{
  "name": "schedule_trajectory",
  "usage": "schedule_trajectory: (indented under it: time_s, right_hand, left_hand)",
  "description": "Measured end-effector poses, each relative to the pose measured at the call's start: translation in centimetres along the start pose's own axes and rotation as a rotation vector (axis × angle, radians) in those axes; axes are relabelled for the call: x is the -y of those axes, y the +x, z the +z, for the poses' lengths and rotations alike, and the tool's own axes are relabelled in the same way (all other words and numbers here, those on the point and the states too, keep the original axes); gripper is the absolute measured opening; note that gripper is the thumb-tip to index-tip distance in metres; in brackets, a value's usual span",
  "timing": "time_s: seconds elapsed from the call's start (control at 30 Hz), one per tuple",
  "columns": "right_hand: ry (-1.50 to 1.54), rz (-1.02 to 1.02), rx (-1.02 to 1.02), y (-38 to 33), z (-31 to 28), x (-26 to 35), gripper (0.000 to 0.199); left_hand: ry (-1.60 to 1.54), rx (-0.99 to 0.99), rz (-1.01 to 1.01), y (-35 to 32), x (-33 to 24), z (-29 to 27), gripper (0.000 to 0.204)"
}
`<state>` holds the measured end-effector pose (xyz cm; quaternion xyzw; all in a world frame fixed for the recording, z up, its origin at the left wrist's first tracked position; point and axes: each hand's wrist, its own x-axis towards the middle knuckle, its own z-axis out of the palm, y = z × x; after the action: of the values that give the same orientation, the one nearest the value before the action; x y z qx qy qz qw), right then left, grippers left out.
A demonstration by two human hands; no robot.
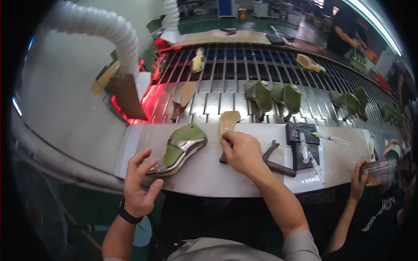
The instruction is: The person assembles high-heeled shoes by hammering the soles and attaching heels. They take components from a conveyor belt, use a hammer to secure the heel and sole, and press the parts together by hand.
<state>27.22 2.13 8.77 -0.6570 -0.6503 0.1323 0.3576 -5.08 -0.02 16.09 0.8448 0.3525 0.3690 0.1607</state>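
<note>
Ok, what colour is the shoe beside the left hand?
The shoe is mostly green with a silvery band, in the head view.

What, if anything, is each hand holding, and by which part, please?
The right hand holds the tan shoe sole by its nearer end. The left hand is open beside the green shoe, with no grip on it visible.

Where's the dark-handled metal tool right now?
In the head view, it lies right of centre on the worktop: the dark-handled tool sits between the right hand and black block.
</note>
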Motion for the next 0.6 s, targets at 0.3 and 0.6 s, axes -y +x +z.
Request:
schedule_trajectory:
  time_s: [0.3, 0.6]
  right_hand:
    - [0.319, 0.104, -0.045, 0.2, 0.9, -0.8, 0.025]
    - [0.355, 0.138, -0.059, -0.6, -0.2, -2.1, 0.033]
  left_hand:
    - [-0.979, 0.144, 0.188, 4.2, -16.4, 0.7, 0.026]
    - [-1.094, 0.208, 0.097, 3.8, -17.6, 2.5, 0.011]
